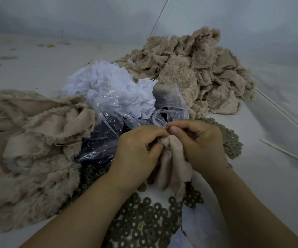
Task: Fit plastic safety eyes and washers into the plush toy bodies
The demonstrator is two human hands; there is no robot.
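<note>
Table: pale table (252, 176) carries beige plush piles.
Plush body: beige plush body (171, 163) gripped between both hands, above scattered washers (144, 221).
Left hand (137, 151): curled around its fabric.
Right hand (200, 142): pinching its top edge.
Bag: clear bag (108, 126) just behind.

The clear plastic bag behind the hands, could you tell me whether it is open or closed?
Open: the clear plastic bag gapes towards the hands, crumpled.

Left hand (137, 149), right hand (201, 143) together (fingers curled, pinching).
</note>
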